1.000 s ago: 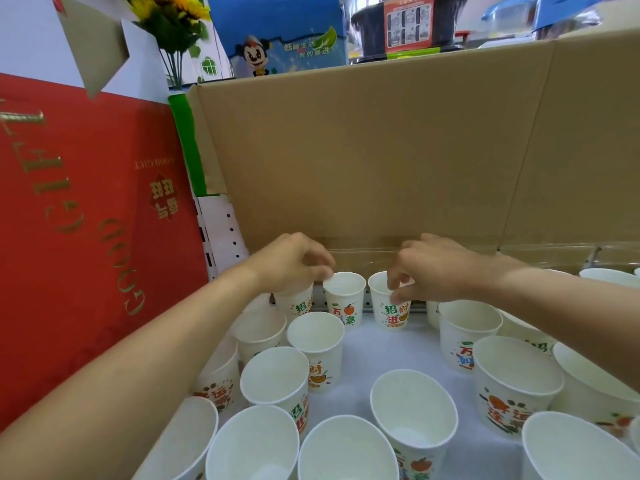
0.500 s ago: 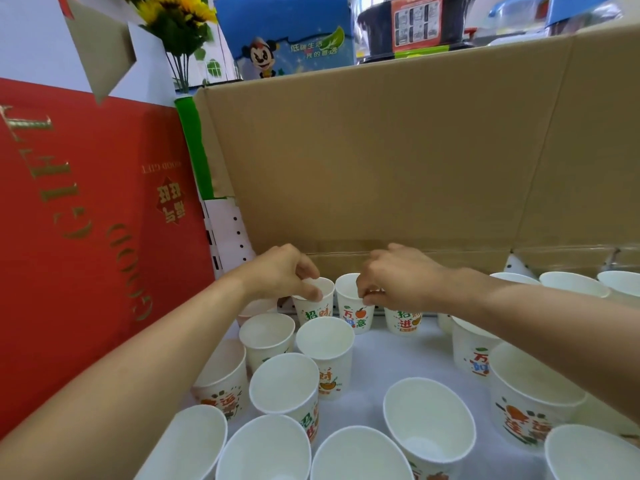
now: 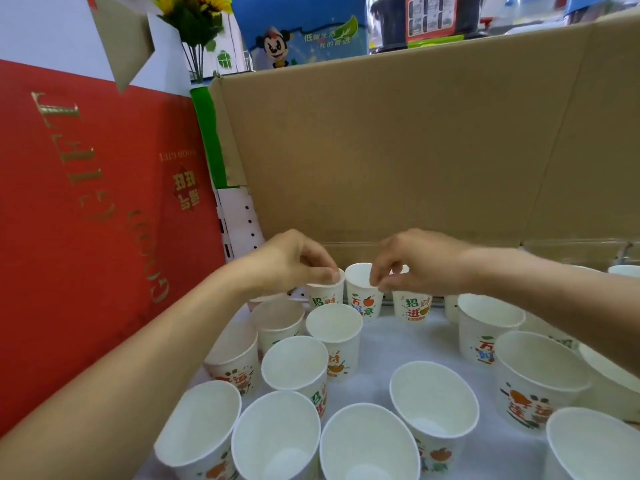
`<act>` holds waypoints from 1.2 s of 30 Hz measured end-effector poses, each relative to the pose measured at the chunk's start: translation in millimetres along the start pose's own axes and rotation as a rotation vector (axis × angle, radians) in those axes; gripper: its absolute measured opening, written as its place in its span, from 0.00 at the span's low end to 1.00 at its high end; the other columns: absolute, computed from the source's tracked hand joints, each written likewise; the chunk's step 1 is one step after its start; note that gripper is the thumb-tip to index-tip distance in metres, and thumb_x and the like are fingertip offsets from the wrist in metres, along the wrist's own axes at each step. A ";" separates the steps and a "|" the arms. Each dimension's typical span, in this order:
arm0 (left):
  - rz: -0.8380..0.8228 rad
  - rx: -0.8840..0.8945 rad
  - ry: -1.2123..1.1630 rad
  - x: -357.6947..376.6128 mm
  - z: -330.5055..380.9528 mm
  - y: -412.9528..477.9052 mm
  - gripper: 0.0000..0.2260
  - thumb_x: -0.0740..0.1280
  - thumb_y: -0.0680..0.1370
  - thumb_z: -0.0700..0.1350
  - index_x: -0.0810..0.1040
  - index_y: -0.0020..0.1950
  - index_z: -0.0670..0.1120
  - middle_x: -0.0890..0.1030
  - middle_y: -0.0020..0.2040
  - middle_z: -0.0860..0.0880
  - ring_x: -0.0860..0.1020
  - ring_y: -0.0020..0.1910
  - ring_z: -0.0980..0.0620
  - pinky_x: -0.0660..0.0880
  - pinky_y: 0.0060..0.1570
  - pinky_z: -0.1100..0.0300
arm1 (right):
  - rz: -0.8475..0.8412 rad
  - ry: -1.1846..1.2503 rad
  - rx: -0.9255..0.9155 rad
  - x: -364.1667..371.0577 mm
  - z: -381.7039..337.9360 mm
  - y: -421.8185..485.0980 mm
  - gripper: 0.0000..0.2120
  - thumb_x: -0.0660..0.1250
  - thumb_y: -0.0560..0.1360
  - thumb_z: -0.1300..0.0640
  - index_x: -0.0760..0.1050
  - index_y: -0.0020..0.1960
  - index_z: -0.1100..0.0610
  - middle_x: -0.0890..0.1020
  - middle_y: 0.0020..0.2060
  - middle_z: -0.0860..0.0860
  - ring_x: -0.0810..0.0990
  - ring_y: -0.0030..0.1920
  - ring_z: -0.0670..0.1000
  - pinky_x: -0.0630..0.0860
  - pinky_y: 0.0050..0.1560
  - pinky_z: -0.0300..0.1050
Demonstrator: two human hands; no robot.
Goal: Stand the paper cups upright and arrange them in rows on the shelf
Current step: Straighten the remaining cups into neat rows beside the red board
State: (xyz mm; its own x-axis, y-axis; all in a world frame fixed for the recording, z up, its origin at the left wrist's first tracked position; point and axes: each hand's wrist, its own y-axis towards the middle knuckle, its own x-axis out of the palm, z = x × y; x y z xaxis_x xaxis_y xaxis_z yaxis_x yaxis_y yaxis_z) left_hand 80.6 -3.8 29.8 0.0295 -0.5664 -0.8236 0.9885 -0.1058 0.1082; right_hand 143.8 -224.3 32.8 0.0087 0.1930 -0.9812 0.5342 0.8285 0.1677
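Note:
Several white paper cups with coloured print stand upright on the white shelf (image 3: 388, 344). In the back row, my left hand (image 3: 294, 263) pinches the rim of a cup (image 3: 325, 296) with green and orange characters. My right hand (image 3: 412, 261) pinches the rim of the middle back cup (image 3: 362, 296), which bears an orange fruit print. A third back cup (image 3: 412, 306) stands just under my right hand, its rim hidden. Nearer cups (image 3: 332, 337) stand in loose rows on the left and right.
A brown cardboard wall (image 3: 398, 143) closes the back of the shelf. A red gift box (image 3: 86, 209) stands along the left side. More cups (image 3: 540, 379) crowd the right edge, and a strip of bare shelf runs down the middle.
Both hands have shifted left along the back row. My right hand left the third cup and now pinches the middle one. My left hand has taken hold of the cup beside it.

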 end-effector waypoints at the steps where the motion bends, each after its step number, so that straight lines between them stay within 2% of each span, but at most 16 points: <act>1: -0.060 0.015 -0.021 -0.6 8.7 -10.1 0.05 0.74 0.73 0.50 0.86 0.46 0.51 0.85 0.44 0.56 0.82 0.47 0.55 0.78 0.52 0.57 | -0.065 0.141 0.008 -6.7 -5.6 -10.5 0.04 0.71 0.73 0.52 0.83 0.47 0.47 0.83 0.40 0.43 0.79 0.42 0.43 0.77 0.47 0.45; 3: -0.200 0.019 0.045 1.9 25.0 -24.9 0.06 0.75 0.71 0.52 0.87 0.43 0.52 0.85 0.41 0.56 0.82 0.46 0.54 0.78 0.51 0.56 | -0.223 0.284 0.006 -17.4 -17.3 -31.5 0.02 0.73 0.71 0.51 0.84 0.43 0.47 0.83 0.36 0.42 0.79 0.38 0.44 0.76 0.45 0.46; 4: -0.254 0.010 0.119 5.0 30.8 -28.7 0.06 0.76 0.70 0.53 0.86 0.43 0.52 0.85 0.41 0.57 0.82 0.45 0.56 0.78 0.50 0.56 | -0.302 0.300 0.013 -20.3 -21.7 -39.3 0.04 0.73 0.70 0.48 0.83 0.44 0.46 0.84 0.38 0.42 0.80 0.40 0.46 0.76 0.45 0.47; 6: -0.309 -0.009 0.270 12.9 37.6 -30.2 0.06 0.77 0.69 0.53 0.86 0.42 0.53 0.84 0.38 0.60 0.81 0.41 0.60 0.78 0.48 0.56 | -0.417 0.250 0.037 -18.9 -28.7 -48.5 0.08 0.73 0.69 0.44 0.83 0.46 0.45 0.84 0.41 0.43 0.80 0.44 0.46 0.77 0.47 0.46; 8: -0.301 -0.010 0.360 19.4 39.5 -28.5 0.05 0.77 0.68 0.51 0.86 0.41 0.53 0.83 0.36 0.61 0.80 0.36 0.62 0.78 0.44 0.59 | -0.446 0.175 0.052 -11.2 -33.9 -51.4 0.08 0.73 0.69 0.44 0.82 0.47 0.46 0.83 0.40 0.42 0.80 0.41 0.43 0.77 0.45 0.43; 10: -0.291 0.005 0.387 24.1 38.8 -26.6 0.03 0.77 0.68 0.50 0.85 0.39 0.52 0.83 0.35 0.60 0.78 0.33 0.63 0.76 0.40 0.61 | -0.412 0.125 0.045 -3.0 -34.4 -50.8 0.03 0.72 0.71 0.49 0.81 0.43 0.47 0.82 0.38 0.44 0.79 0.39 0.42 0.78 0.42 0.42; 13: -0.253 0.037 0.352 31.2 39.5 -23.2 0.04 0.77 0.69 0.49 0.86 0.41 0.51 0.84 0.37 0.59 0.79 0.36 0.61 0.77 0.41 0.61 | -0.309 0.011 0.074 0.1 -25.8 -45.6 0.03 0.70 0.72 0.54 0.78 0.40 0.48 0.78 0.33 0.43 0.75 0.35 0.43 0.71 0.34 0.38; 15: -0.224 0.068 0.282 38.0 41.7 -20.4 0.04 0.77 0.69 0.48 0.86 0.42 0.50 0.84 0.37 0.59 0.78 0.35 0.63 0.75 0.39 0.65 | -0.252 -0.044 0.116 -0.5 -17.1 -39.6 0.02 0.69 0.73 0.55 0.79 0.42 0.49 0.76 0.34 0.42 0.76 0.38 0.46 0.72 0.36 0.39; 17: -0.217 0.075 0.215 44.3 44.3 -18.3 0.04 0.77 0.69 0.47 0.86 0.43 0.50 0.84 0.37 0.58 0.78 0.35 0.65 0.74 0.38 0.69 | -0.236 -0.070 0.160 1.2 -9.1 -34.3 0.03 0.69 0.74 0.54 0.80 0.47 0.50 0.77 0.38 0.43 0.78 0.43 0.49 0.76 0.42 0.44; 20: -0.141 0.088 0.117 44.0 44.7 -17.7 0.05 0.76 0.70 0.50 0.86 0.44 0.52 0.85 0.40 0.58 0.80 0.40 0.62 0.76 0.43 0.65 | -0.202 -0.090 0.165 1.1 -0.7 -35.4 0.08 0.67 0.75 0.51 0.81 0.53 0.49 0.77 0.40 0.44 0.77 0.43 0.49 0.76 0.45 0.47; 23: -0.008 0.071 0.114 33.9 40.8 -18.3 0.11 0.75 0.71 0.56 0.84 0.50 0.54 0.83 0.46 0.58 0.79 0.48 0.59 0.76 0.48 0.60 | -0.103 0.003 0.139 -7.9 1.4 -49.4 0.09 0.66 0.75 0.45 0.81 0.51 0.47 0.79 0.42 0.43 0.78 0.44 0.49 0.77 0.47 0.50; 25: -0.034 0.013 0.165 31.7 36.6 -18.3 0.19 0.75 0.69 0.58 0.81 0.58 0.54 0.81 0.53 0.58 0.77 0.54 0.59 0.74 0.51 0.61 | -0.073 0.103 0.110 -14.6 -3.4 -62.8 0.12 0.67 0.72 0.40 0.81 0.48 0.46 0.81 0.42 0.42 0.78 0.45 0.45 0.77 0.48 0.49; 28: -0.107 -0.051 0.220 37.0 35.3 -15.2 0.26 0.76 0.67 0.58 0.78 0.63 0.54 0.79 0.59 0.54 0.76 0.58 0.57 0.73 0.56 0.59 | -0.145 0.153 0.095 -18.2 -14.5 -80.1 0.14 0.72 0.66 0.37 0.80 0.46 0.45 0.80 0.42 0.42 0.77 0.45 0.42 0.77 0.46 0.45; 30: -0.110 -0.067 0.220 41.0 36.7 -12.1 0.27 0.77 0.67 0.57 0.78 0.64 0.52 0.79 0.60 0.53 0.76 0.57 0.55 0.73 0.57 0.59 | -0.199 0.068 0.103 -13.8 -17.1 -82.4 0.12 0.74 0.66 0.40 0.80 0.45 0.45 0.80 0.40 0.41 0.77 0.44 0.41 0.77 0.45 0.45; 33: -0.092 -0.077 0.236 43.4 39.8 -8.9 0.27 0.77 0.67 0.58 0.79 0.63 0.51 0.80 0.58 0.54 0.77 0.54 0.55 0.73 0.53 0.61 | -0.189 -0.008 0.093 -4.0 -11.8 -75.1 0.03 0.71 0.70 0.49 0.79 0.39 0.46 0.81 0.37 0.42 0.78 0.41 0.43 0.78 0.45 0.50; 36: -0.060 -0.087 0.282 46.5 41.5 -6.1 0.27 0.76 0.67 0.60 0.79 0.62 0.50 0.80 0.58 0.54 0.77 0.54 0.55 0.74 0.53 0.60 | -0.158 -0.037 0.114 0.8 -3.0 -68.5 0.02 0.69 0.71 0.53 0.78 0.40 0.47 0.81 0.36 0.43 0.79 0.41 0.46 0.78 0.45 0.52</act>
State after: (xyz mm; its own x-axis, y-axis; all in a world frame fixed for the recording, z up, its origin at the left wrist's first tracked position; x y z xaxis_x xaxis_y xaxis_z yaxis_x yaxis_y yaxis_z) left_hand 69.9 -63.4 13.9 -0.0009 -0.3106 -0.9506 0.9984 -0.0547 0.0169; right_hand 104.7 -279.3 20.8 -0.0527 0.0440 -0.9976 0.6233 0.7820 0.0016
